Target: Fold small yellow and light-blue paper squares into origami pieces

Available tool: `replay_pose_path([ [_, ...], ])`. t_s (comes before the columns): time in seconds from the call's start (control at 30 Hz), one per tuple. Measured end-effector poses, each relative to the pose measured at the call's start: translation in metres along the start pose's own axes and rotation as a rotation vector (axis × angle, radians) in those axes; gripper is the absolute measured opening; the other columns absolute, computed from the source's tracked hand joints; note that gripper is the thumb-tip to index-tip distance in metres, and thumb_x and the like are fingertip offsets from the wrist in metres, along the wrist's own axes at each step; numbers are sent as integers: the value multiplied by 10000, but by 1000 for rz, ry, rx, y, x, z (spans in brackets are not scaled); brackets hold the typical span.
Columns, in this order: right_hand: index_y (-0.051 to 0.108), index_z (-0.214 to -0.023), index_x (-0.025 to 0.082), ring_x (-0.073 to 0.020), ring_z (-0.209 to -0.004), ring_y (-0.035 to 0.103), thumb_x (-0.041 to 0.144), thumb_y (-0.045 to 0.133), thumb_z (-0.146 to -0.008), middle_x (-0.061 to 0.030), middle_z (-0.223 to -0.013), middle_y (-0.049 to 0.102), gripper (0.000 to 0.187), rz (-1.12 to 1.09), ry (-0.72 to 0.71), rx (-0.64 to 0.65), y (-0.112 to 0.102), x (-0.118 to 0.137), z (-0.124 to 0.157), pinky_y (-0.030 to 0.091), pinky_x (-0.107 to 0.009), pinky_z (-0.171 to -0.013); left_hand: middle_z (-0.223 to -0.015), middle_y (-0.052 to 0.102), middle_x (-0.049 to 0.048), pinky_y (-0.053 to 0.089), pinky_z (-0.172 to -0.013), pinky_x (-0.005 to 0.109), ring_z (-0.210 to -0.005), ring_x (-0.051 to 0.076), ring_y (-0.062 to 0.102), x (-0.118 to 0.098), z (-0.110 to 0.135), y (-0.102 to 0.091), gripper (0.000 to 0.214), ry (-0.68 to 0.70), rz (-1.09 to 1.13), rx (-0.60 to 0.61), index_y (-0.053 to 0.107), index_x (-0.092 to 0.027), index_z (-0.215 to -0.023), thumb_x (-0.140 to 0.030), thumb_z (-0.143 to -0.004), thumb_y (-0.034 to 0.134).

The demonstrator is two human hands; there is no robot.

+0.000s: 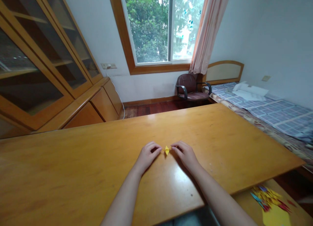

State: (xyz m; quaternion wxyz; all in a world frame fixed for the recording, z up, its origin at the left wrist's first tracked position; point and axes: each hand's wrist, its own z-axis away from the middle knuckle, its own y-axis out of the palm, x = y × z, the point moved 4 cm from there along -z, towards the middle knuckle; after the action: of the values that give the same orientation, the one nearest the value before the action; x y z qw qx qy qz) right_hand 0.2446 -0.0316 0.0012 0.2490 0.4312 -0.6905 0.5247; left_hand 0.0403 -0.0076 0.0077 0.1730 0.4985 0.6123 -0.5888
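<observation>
A small folded piece of yellow paper (167, 150) sits on the wooden table (73, 167), near its middle. My left hand (148, 155) pinches the paper's left end with thumb and forefinger, the other fingers curled. My right hand (186, 153) pinches its right end in the same way. Both hands rest on the tabletop with the paper between them.
A lower surface at the bottom right holds a yellow sheet (276, 216) and several coloured paper pieces (265, 196). A bed (269, 112) runs along the right wall. A dark chair (192, 87) stands under the window. Wooden glass-door cabinets (49, 72) line the left.
</observation>
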Motion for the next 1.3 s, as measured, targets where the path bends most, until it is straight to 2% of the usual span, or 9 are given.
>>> replay_pose_path([
  [0.53, 717, -858, 208, -197, -855, 651, 258, 583, -909, -48, -878, 720, 152, -36, 47, 11, -2, 0, -1, 479, -313, -810, -875, 667, 43, 475, -746, 297, -829, 188, 618, -4, 1, 0, 127, -16, 57, -14, 713, -202, -915, -281, -850, 639],
  [1.3, 710, -833, 206, -192, -826, 645, 267, 572, -917, -43, -847, 710, 173, -39, 52, 32, -3, 3, 0, 469, -299, -779, -846, 678, 40, 467, -780, 295, -833, 191, 621, -2, -1, 0, 217, -12, 70, 7, 717, -200, -827, -353, -908, 586],
])
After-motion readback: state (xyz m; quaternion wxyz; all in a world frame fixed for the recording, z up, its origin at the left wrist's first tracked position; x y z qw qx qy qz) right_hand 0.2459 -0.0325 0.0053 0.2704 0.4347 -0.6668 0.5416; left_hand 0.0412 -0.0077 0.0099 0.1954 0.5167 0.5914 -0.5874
